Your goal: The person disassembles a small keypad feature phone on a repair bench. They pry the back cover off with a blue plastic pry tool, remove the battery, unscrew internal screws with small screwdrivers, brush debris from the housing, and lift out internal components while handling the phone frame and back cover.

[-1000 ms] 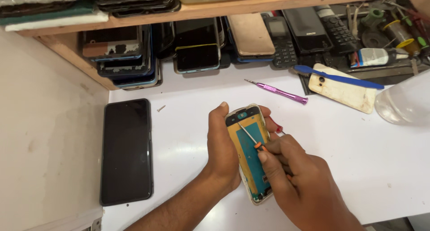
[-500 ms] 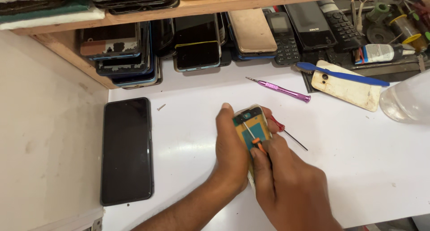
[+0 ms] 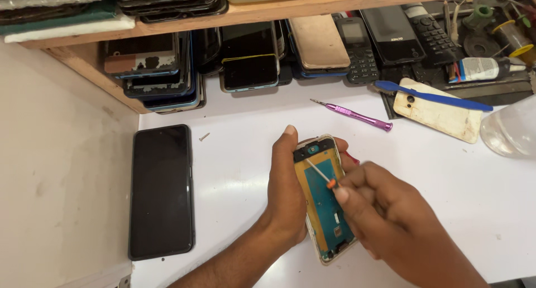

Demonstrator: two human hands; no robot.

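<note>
Head view: the left hand (image 3: 287, 196) wraps around the left edge of an opened smartphone with a pale frame and exposed yellow and teal insides (image 3: 324, 201), thumb up along its side, holding it tilted just above the white bench (image 3: 435, 171) near the middle of the scene. The right hand (image 3: 385, 215) is closed in a pinch on a thin screwdriver with an orange collar (image 3: 321, 173), whose metal tip rests on the upper part of the phone's insides, just below the camera cut-out.

Compared with half a second ago, the phone sits a little lower and more upright in the left hand, and more of its teal board shows; the right hand has drawn back to the right, so the screwdriver's shaft is now uncovered.

On the left, a black smartphone lying screen up (image 3: 162, 190) rests flat on the bench, unmoved, with a small loose screw (image 3: 204, 136) just beyond its far right corner. Farther back lie a purple-handled screwdriver (image 3: 354, 115) and a cream phone back cover (image 3: 438, 109) with a blue plastic pry tool (image 3: 432, 96) across it. Stacked phones (image 3: 248, 65) fill the wooden shelf (image 3: 312, 0) at the far edge.
</note>
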